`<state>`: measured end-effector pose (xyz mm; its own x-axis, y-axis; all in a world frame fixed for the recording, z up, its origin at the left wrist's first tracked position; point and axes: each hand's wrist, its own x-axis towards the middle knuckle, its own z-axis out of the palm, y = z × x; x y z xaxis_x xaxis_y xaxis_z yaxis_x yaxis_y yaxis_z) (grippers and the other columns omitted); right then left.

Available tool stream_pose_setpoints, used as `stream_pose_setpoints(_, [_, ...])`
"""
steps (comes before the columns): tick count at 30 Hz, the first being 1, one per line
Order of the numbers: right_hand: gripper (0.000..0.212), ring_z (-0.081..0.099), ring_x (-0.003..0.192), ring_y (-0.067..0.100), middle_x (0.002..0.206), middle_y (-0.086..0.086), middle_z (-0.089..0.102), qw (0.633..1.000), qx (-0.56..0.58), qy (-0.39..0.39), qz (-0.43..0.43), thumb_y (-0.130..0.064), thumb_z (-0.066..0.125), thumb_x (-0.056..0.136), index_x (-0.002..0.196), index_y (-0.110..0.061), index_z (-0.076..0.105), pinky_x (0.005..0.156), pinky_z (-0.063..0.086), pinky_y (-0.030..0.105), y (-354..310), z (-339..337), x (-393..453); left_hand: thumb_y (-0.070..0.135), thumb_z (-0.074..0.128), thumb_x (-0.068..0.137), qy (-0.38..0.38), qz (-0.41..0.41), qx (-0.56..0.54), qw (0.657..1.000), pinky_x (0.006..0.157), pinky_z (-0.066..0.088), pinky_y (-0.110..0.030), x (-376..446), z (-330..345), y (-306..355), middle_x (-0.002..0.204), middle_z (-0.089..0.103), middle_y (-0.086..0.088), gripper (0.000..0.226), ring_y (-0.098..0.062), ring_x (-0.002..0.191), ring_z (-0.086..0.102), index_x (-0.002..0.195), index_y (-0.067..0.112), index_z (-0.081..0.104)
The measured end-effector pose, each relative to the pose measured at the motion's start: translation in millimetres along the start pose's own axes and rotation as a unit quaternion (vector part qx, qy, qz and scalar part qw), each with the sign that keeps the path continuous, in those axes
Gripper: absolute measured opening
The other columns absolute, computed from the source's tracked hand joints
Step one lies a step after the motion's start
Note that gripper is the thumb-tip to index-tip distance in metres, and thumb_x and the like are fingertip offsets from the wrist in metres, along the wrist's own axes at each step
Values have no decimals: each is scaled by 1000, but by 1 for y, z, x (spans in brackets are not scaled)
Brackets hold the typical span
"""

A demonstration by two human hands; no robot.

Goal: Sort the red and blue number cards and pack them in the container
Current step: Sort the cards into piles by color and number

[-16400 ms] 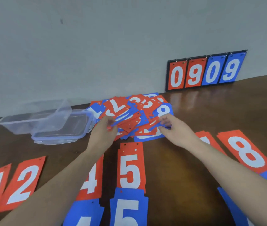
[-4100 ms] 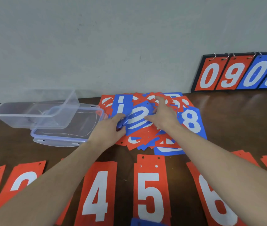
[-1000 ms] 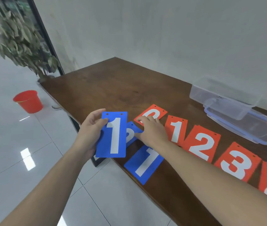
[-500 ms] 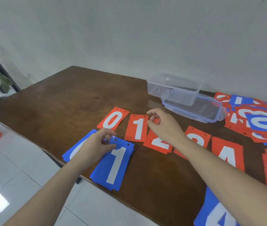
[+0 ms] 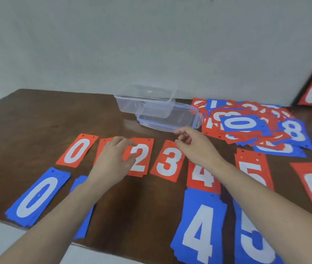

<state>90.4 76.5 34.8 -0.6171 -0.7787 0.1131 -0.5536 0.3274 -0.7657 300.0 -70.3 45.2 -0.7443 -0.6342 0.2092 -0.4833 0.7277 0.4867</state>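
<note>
Head view, left hand [image 5: 111,161] released blue 1

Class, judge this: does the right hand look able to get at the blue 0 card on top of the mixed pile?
Probably yes: the right hand is empty, and the blue 0 card lies uncovered on the pile's top.

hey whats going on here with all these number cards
A person is sorting number cards on a wooden table. Red piles run 0 to 6, with blue 0, blue 4 and blue 5 piles nearer the edge. The left hand is over the red 1 pile, the right hand hovers loosely, holding nothing. A mixed heap is unsorted, and the clear container is empty.
</note>
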Motion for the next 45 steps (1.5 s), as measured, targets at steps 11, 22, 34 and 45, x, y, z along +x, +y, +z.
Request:
stream_pose_setpoints(11, [17,57,86,0,99,-14,62,989,-16,109,103,-23,63,96,111,-30,63,71,42,14,109,-147,-59,25,61,97,-87,81,-82,990,76,42,-11,59,100,151,102,51,21,23,1,93,54,118,35,59])
stream_pose_setpoints(22, [18,58,85,7,97,-12,65,978,-27,144,147,-22,62,94,106,-36,61,73,44,23,182,-219,-72,30,62,98,-140,80,-86,983,93,48,-28,107,168,220,138,57,5,33,-15,123,56,130,28,55])
stream_pose_setpoints(34, [47,51,113,10,127,-11,53,982,-88,71,149,-28,72,88,132,-29,55,89,38,23,241,-276,-14,42,66,94,-124,91,-46,987,105,46,-37,165,206,242,145,51,2,54,-19,130,50,142,26,46])
stream_pose_setpoints(45, [102,9,154,10,165,-13,20,957,-250,-94,115,-82,51,75,159,-40,12,124,-2,42,292,-297,3,54,65,90,-145,115,3,983,110,39,-35,183,230,230,150,48,7,71,-17,135,46,152,34,37])
